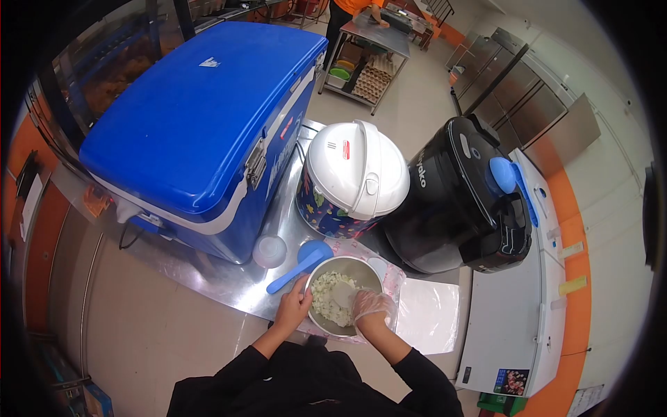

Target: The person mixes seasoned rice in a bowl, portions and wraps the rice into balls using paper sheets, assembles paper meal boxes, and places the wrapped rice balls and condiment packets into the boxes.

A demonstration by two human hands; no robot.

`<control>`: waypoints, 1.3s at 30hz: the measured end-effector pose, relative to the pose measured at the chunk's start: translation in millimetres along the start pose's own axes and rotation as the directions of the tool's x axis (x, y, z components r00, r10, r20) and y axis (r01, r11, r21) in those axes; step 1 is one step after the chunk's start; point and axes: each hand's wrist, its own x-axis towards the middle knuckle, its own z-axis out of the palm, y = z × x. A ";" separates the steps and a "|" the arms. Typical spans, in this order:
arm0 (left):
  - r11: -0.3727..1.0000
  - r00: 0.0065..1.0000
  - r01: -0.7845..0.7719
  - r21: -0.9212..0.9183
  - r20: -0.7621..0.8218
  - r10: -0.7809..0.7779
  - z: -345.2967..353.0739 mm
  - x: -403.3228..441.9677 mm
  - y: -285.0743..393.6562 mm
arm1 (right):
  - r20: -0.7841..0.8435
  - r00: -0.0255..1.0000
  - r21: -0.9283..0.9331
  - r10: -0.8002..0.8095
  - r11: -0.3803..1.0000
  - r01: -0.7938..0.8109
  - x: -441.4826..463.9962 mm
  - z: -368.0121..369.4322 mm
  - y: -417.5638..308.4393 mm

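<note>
My left hand (294, 303) grips the left rim of a metal mixing bowl (373, 275), fingers on the outside and thumb near the edge. Chopped pale white-green pieces (324, 297) lie in the bowl. Wearing a clear plastic glove, my right hand (372, 306) reaches over the right rim with its fingers curled. Beside those fingers is a pale round thing (342, 293), too unclear to name; whether I hold it is hard to see. Just behind the bowl lies a blue rice paddle (295, 272) across a round blue lid or dish (316, 251).
A large blue cooler box (208, 118) stands left on the metal table (229, 281). Behind the bowl are a white-lidded rice cooker (358, 167) and a tall black Miyako cooker (445, 201). A clear cup (269, 251) and plastic sheets (427, 316) lie nearby. A person in orange (354, 5) works farther back.
</note>
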 end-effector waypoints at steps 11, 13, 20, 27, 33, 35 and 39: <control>1.000 1.000 -0.002 -0.009 -0.002 0.002 1.6 1.5 -5.0 | 0.128 0.983 0.483 0.132 0.857 -0.178 5.7 39.4 17.3; 1.000 1.000 -0.011 -0.020 0.001 0.011 3.0 1.6 -5.4 | 0.171 0.985 0.558 0.026 0.821 -0.118 15.6 77.0 8.2; 0.999 1.000 -0.016 -0.031 0.013 0.016 2.4 1.9 -5.0 | 0.337 0.912 0.663 0.235 0.628 -0.407 13.4 40.7 -28.5; 1.000 1.000 0.005 -0.030 -0.012 -0.005 4.3 -2.5 -1.1 | 0.334 0.889 0.647 0.313 0.609 -0.458 12.8 40.1 -45.5; 0.999 1.000 -0.024 -0.046 -0.011 0.023 7.4 -2.7 -5.5 | 0.246 0.871 0.611 0.425 0.630 -0.480 14.4 41.9 -57.2; 0.998 1.000 -0.015 -0.053 -0.013 0.015 7.7 -4.2 -5.4 | 0.221 0.867 0.591 0.446 0.646 -0.483 15.5 40.0 -62.3; 0.991 1.000 0.028 -0.129 -0.005 -0.029 7.3 -10.2 2.2 | 0.216 0.856 0.555 0.471 0.662 -0.504 21.1 40.6 -65.4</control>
